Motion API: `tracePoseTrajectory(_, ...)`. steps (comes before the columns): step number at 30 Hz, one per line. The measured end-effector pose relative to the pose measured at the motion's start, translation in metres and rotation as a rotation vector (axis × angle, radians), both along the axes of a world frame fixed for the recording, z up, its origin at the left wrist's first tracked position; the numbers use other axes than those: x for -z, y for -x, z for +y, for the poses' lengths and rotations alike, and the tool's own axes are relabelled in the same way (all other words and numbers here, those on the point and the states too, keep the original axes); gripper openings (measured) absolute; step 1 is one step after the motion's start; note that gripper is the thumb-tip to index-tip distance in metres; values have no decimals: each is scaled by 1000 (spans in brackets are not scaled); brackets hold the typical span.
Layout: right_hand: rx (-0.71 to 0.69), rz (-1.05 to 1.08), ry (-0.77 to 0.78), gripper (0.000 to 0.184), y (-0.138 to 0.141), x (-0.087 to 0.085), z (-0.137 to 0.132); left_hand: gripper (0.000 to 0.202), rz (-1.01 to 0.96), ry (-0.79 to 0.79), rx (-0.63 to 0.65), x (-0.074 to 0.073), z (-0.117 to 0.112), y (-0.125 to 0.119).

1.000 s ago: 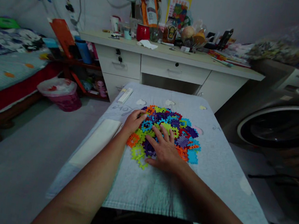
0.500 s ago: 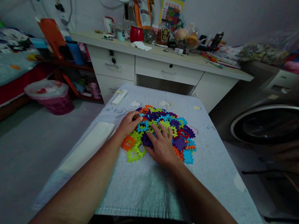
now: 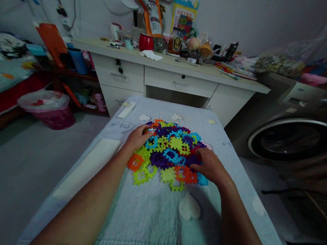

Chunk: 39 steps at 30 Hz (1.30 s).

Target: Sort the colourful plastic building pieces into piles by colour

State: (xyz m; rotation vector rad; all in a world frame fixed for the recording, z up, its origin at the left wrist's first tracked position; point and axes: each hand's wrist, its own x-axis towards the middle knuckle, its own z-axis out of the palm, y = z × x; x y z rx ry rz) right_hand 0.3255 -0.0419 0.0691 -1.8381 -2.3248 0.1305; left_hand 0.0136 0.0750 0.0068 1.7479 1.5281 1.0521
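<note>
A heap of flat plastic interlocking tiles [image 3: 172, 151] in purple, green, blue, orange and red lies on a light blue cloth [image 3: 156, 212] covering a small table. My left hand [image 3: 137, 138] rests on the heap's left edge, fingers curled over a blue tile. My right hand [image 3: 210, 166] lies at the heap's right edge, fingers bent against the purple and red tiles. Whether either hand grips a tile is unclear.
A white flat box [image 3: 127, 110] lies at the cloth's far left. Beyond stands a cluttered white desk [image 3: 180, 75] with drawers. A pink bin [image 3: 47, 108] and a bed [image 3: 0, 76] are on the left, a washing machine [image 3: 294, 139] on the right.
My right hand has slid from the middle front of the heap to its right edge. The left hand stayed at the left edge. The camera tilted, shifting the view.
</note>
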Motion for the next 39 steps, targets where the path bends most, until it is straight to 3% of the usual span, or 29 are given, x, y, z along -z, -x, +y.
tracePoseTrajectory(4,-33,35,45,21,7,-4,2,50,-68,86,20,-9,16,3)
tracePoseTrajectory(7,-67,159,115,18,7,-15,0,48,-116,55,-18,-9,24,9)
tracePoseTrajectory(12,-93,557,388,13,-14,-36,3,47,-102,14,-6,0,26,14)
tracePoseTrajectory(15,-40,851,391,21,-30,-41,27,46,-40,18,-25,0,27,12)
tracePoseTrajectory(20,223,1169,135,34,-33,-24,109,45,24,-106,-21,0,34,6)
tracePoseTrajectory(24,415,1158,89,24,-14,-2,174,51,43,-71,74,1,36,5)
tracePoseTrajectory(27,529,1132,108,22,2,9,208,55,75,20,134,0,35,7)
tracePoseTrajectory(33,609,1102,158,18,27,21,243,57,36,94,193,-3,35,9)
tracePoseTrajectory(39,578,1061,185,26,37,28,251,53,-172,138,192,-6,34,9)
